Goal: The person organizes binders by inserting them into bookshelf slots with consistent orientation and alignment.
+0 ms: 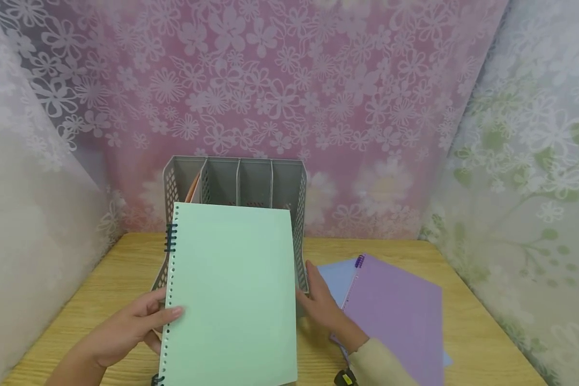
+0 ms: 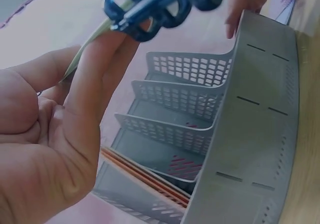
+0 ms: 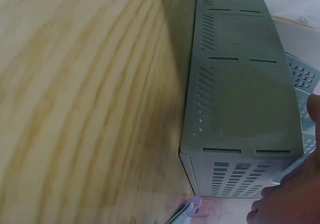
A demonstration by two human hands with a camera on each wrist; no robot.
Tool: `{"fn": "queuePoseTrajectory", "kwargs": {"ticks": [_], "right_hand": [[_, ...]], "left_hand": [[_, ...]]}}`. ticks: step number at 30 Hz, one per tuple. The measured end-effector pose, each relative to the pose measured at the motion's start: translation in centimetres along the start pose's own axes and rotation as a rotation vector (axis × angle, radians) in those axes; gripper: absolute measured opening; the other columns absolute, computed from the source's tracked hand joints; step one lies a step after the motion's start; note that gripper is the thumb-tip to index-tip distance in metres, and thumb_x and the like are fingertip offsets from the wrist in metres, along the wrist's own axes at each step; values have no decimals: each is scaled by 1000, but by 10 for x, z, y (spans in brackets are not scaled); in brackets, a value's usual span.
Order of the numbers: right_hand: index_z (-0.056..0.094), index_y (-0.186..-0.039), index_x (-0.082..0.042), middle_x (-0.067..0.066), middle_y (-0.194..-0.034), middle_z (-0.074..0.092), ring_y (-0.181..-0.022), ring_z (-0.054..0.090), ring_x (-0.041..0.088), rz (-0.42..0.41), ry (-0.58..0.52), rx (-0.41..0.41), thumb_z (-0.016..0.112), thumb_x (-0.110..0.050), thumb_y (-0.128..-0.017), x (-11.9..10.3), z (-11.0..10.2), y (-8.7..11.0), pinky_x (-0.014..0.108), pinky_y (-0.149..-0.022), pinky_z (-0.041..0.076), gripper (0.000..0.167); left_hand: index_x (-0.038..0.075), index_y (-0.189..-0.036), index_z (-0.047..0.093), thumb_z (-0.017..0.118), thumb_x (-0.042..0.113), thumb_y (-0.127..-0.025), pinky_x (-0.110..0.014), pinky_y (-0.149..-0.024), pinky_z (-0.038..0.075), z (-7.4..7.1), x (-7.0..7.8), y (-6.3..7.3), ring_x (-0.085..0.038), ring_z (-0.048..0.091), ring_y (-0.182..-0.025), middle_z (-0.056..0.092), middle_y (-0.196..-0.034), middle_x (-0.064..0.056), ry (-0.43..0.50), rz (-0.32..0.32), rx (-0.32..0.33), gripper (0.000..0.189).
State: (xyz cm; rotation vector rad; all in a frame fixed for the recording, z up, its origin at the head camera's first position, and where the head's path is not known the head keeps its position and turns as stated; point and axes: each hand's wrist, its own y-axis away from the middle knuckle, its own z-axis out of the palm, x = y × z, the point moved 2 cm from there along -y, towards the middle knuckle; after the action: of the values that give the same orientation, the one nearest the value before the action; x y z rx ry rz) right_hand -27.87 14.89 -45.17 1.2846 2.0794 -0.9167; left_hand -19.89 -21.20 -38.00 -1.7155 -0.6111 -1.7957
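Note:
A pale green spiral notebook [image 1: 234,289] stands upright in front of the grey file organizer [image 1: 289,182], covering much of it. At its punched left edge, my left hand [image 1: 125,327] pinches it, thumb on the front cover and fingers behind. Dark binding rings [image 2: 165,6] loom close in the left wrist view. My right hand [image 1: 325,305] grips the organizer's front right corner, with the thumb at the rim and fingers along the outer side. In the left wrist view, orange-edged notebooks [image 2: 150,179] lean in the organizer's leftmost compartment; the other compartments show bare walls.
Right of the organizer, a purple spiral notebook [image 1: 395,316] overlaps a blue one [image 1: 335,279] on the wooden table [image 1: 482,332]. A small black object with a yellow mark [image 1: 346,378] lies near the right sleeve. Floral curtains [image 1: 289,80] enclose the back and sides.

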Motion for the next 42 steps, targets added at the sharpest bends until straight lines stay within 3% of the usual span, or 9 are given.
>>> {"fn": "queuePoseTrajectory", "kwargs": {"ticks": [4,8,13,17,23,31,36,39,42], "right_hand": [[9,-151,10,29,-157,11,-145,10,43,11,54,38,49,-30,-101,5,3,-5,60,-115,8,75],[10,-152,8,25,-158,13,-146,8,40,21,101,46,50,-32,-101,8,6,-8,57,-117,6,76],[19,-150,10,24,-157,17,-147,8,39,-28,190,43,51,-31,-100,2,6,-11,54,-118,4,72],[19,-149,12,25,-156,19,-146,10,40,-7,239,33,51,-37,-100,-2,6,-12,54,-118,5,76],[14,-151,8,23,-157,17,-147,8,38,55,238,22,49,-49,-98,-4,8,-11,53,-118,3,85],[14,-152,6,24,-156,19,-146,11,40,82,225,30,49,-49,-98,-2,9,-11,54,-118,4,85],[12,-153,4,22,-157,19,-146,10,39,106,204,23,49,-48,-98,-1,10,-12,53,-118,3,84],[11,-153,4,22,-157,19,-146,10,40,107,191,21,49,-48,-98,-2,10,-11,54,-117,2,84],[11,-153,4,22,-157,20,-146,10,41,109,177,19,50,-47,-98,-2,10,-11,55,-117,1,84]], "left_hand": [[27,-138,49,32,9,-107,-54,-75,54,0,5,4,-33,67,-100,66,-122,-11,-30,1,54,40],[35,-135,49,34,11,-107,-52,-72,57,2,10,6,-31,69,-96,69,-117,-5,-117,11,156,40],[35,-138,46,35,10,-106,-53,-68,56,3,15,8,-28,70,-94,70,-115,-1,-211,91,274,42],[30,-137,48,36,6,-106,-51,-65,57,3,15,9,-27,71,-89,71,-112,1,-259,157,358,41],[22,-135,50,37,3,-105,-47,-61,58,2,18,13,-23,72,-87,71,-111,4,-325,228,474,38],[19,-133,50,42,6,-104,-39,-61,59,3,25,20,-16,71,-86,70,-107,6,-390,246,663,33],[13,-132,52,44,-1,-102,-35,-57,58,7,29,20,-13,70,-83,70,-107,7,-407,359,728,34],[8,-131,52,44,-4,-100,-32,-57,58,10,32,18,-9,70,-84,68,-109,7,-466,412,780,34],[9,-132,52,44,-2,-101,-29,-59,58,12,34,17,-5,68,-87,67,-111,11,-552,400,838,34]]}}
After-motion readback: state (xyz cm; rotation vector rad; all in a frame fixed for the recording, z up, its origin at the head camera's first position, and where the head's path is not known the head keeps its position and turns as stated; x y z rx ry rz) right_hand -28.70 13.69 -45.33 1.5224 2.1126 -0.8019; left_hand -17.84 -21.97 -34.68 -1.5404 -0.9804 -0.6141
